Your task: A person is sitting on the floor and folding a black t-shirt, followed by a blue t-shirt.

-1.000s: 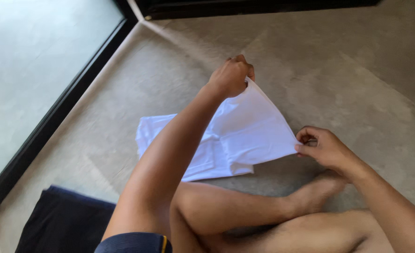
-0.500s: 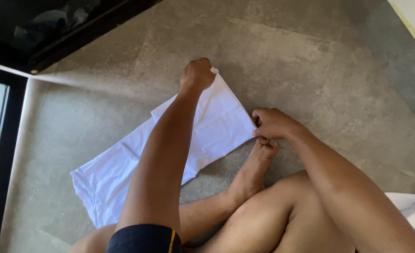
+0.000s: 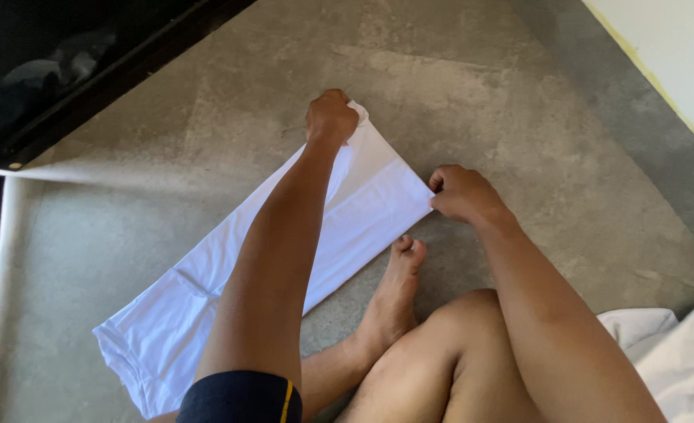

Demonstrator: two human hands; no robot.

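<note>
A white garment point(image 3: 363, 219), folded into a long strip, lies flat on the grey stone floor point(image 3: 519, 94), running from the lower left to the upper middle. My left hand point(image 3: 331, 116) pinches its far corner, fingers closed on the cloth. My right hand point(image 3: 460, 194) pinches the near corner of the same end. My left forearm crosses over the strip and hides part of it. My bare foot point(image 3: 394, 294) rests just beside the strip's near edge.
More white cloth point(image 3: 676, 352) is heaped at the lower right. A dark window frame point(image 3: 88, 102) runs along the upper left. A pale wall point(image 3: 668, 55) borders the floor at the upper right. My folded legs fill the lower middle.
The view has swung to the right. The garment, loose and lifted a second ago, now lies stretched out as a long flat strip, with both hands still on its end corners.
</note>
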